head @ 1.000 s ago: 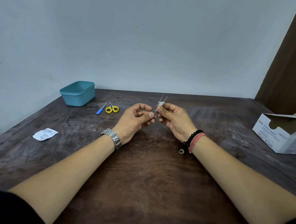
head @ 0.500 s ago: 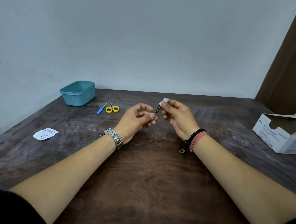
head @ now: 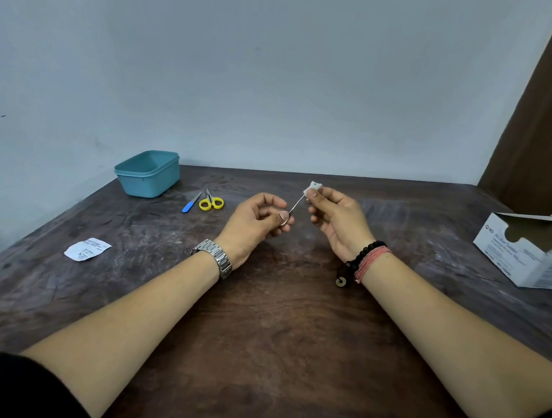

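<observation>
Your left hand [head: 254, 222] pinches the tweezers [head: 296, 204] by their lower end above the table [head: 277, 331]; your right hand [head: 338, 219], at 2 o'clock from it, pinches a white swab [head: 312, 188] around their tip.

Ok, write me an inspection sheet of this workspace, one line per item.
Surface: dark wooden table, scuffed with pale marks.
Job's things: thin metal tool, possibly tweezers, held above the table; small white pad wrapped on its far end.
Clutter: teal tub, blue-handled tool and yellow scissors at far left; torn white wrapper at near left; open white carton at right.
Hands: left hand pinches the tool's near end; right hand pinches the pad.
Cables: nothing seen.
Surroundings: pale wall behind the table; brown panel at far right.
</observation>
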A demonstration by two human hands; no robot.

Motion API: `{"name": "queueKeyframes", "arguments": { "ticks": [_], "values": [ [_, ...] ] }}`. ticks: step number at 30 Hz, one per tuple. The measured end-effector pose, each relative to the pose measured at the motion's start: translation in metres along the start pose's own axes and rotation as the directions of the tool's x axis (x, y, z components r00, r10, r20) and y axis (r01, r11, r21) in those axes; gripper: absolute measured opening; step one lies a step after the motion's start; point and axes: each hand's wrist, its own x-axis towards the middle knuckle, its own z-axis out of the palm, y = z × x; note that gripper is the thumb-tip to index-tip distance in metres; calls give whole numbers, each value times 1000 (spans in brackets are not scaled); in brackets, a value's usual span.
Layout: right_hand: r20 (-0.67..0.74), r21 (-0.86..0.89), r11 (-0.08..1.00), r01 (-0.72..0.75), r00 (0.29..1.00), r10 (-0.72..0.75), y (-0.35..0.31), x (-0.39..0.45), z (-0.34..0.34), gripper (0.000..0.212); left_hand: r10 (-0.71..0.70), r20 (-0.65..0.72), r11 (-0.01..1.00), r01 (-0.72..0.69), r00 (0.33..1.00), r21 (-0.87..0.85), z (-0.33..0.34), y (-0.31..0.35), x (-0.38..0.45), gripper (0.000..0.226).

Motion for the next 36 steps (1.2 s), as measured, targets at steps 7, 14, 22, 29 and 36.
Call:
{"name": "queueKeyframes", "arguments": {
  "ticks": [7, 14, 22, 29, 36],
  "values": [
    [-122, 58, 998, 19, 992, -12, -2, 5, -7, 7, 0, -22, 1000, 0, 1000, -8, -1, -1, 1, 12],
    [86, -127, 990, -56, 994, 67, 6, -4, 6, 10, -31, -13, 997, 30, 999, -64, -4, 0, 1, 13],
    [126, -140, 988, -73, 988, 91, 5, -3, 3, 7, -45, 32, 999, 46, 998, -22, -5, -2, 2, 13],
    [76, -117, 993, -25, 997, 34, 0, -1, 4, 7, -50, 28, 999, 50, 998, -10, -4, -2, 3, 13],
    [99, -228, 970, -83, 989, 108, 11, -2, 7, 8, -41, 20, 999, 41, 999, 6, -4, -2, 2, 13]
  ]
}}
